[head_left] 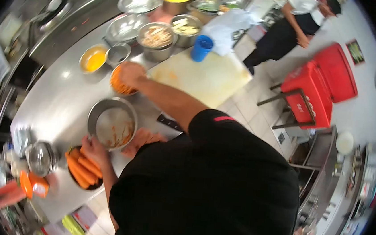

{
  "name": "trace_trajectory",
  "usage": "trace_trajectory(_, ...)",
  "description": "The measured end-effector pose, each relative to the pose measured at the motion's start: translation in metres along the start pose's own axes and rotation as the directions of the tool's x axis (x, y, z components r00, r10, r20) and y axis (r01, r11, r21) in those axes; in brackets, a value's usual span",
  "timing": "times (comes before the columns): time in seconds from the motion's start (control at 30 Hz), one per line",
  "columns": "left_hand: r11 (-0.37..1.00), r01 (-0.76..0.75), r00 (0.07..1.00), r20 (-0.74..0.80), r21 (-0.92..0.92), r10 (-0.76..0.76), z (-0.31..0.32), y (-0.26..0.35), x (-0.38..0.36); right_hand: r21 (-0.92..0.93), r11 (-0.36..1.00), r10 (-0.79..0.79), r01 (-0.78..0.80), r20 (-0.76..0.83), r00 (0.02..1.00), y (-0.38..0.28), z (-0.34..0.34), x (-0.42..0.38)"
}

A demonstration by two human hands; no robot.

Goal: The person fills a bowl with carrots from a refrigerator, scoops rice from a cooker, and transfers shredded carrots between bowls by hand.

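Observation:
My left hand (95, 150) is closed on the near rim of a round metal pan (95, 120). Shreds of orange carrot (125, 135) cling inside that pan, mostly on one side. My right hand (130, 74) rests on a heap of shredded carrot (118, 84) in a small bowl. Its fingers are blurred and partly hidden, so their grip cannot be made out. Beside my left hand, several whole carrots (82, 170) lie in a dark container.
A cutting board (200, 76) bears a blue cup (201, 48). Metal bowls stand along the steel counter (52, 87), one with yellow liquid (96, 60), another with pale strips (156, 36). A co-worker (285, 30) stands beyond, near a red cooler (306, 94).

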State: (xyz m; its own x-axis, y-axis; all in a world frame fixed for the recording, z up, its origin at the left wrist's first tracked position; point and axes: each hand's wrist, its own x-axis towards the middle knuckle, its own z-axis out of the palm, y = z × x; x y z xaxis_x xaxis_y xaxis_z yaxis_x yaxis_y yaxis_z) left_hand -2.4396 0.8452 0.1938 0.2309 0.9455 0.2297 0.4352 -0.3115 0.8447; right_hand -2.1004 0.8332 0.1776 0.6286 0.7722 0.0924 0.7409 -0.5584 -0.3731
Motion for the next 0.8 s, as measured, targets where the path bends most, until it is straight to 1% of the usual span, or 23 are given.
trace_trajectory(0.03,0.982,0.005,0.997,-0.074,-0.188,-0.019,0.005,0.008,-0.004,0.015,1.000,0.024,-0.024,-0.002,1.000,-0.007,-0.012,-0.002)
trace_trajectory(0.17,0.983,-0.010,0.998,-0.069,-0.184,-0.003,0.005,-0.004,0.000,0.077,0.996,0.048,-0.046,-0.020,0.999,-0.030,-0.044,-0.013)
trace_trajectory(0.27,0.980,-0.043,0.997,-0.073,-0.194,0.029,0.009,-0.010,0.003,0.042,0.993,0.095,-0.106,0.203,0.974,-0.044,-0.076,-0.017)
trace_trajectory(0.3,0.982,-0.060,0.995,-0.085,-0.179,0.045,0.010,-0.015,0.004,0.058,0.993,0.090,-0.104,0.212,0.973,-0.045,-0.073,-0.019)
trace_trajectory(0.33,0.983,-0.079,0.993,-0.096,-0.167,0.063,0.010,-0.019,0.007,0.071,0.992,0.086,-0.104,0.218,0.972,-0.046,-0.070,-0.016)
trace_trajectory(0.37,0.984,-0.066,0.996,-0.077,-0.164,0.054,0.010,-0.023,0.009,0.082,0.991,0.081,-0.102,0.221,0.972,-0.045,-0.069,-0.012)
trace_trajectory(0.43,0.987,-0.037,0.999,-0.044,-0.155,0.031,0.008,-0.020,0.010,0.033,0.997,0.064,-0.072,0.207,0.976,-0.044,-0.057,-0.005)
trace_trajectory(0.53,1.000,-0.005,1.000,0.015,-0.009,0.006,0.002,0.000,0.007,0.007,1.000,0.015,-0.017,0.206,0.979,-0.039,-0.057,-0.005)
trace_trajectory(0.57,0.999,-0.003,1.000,0.015,-0.039,0.004,0.003,-0.004,0.008,0.010,1.000,-0.006,0.005,0.209,0.978,-0.038,-0.058,-0.006)
trace_trajectory(0.63,0.995,0.005,1.000,0.009,-0.104,-0.004,0.007,-0.014,0.013,0.047,0.999,-0.001,-0.005,0.128,0.992,-0.037,-0.052,-0.005)
trace_trajectory(0.67,0.996,-0.083,0.997,0.008,-0.040,0.083,0.010,-0.020,0.015,0.065,0.998,0.001,-0.007,0.090,0.996,-0.035,-0.048,-0.005)
trace_trajectory(0.73,0.964,-0.232,0.972,0.007,0.128,0.233,0.007,-0.026,0.017,-0.034,0.999,-0.011,0.014,0.089,0.996,-0.034,-0.048,-0.006)
trace_trajectory(0.77,0.974,-0.219,0.974,-0.043,0.062,0.222,0.013,-0.018,0.014,-0.044,0.999,0.011,-0.007,0.098,0.995,-0.027,-0.030,0.002)
trace_trajectory(0.8,0.979,-0.137,0.990,-0.005,-0.154,0.138,0.015,-0.019,0.014,-0.197,0.978,-0.049,0.069,0.106,0.993,-0.036,-0.061,-0.016)
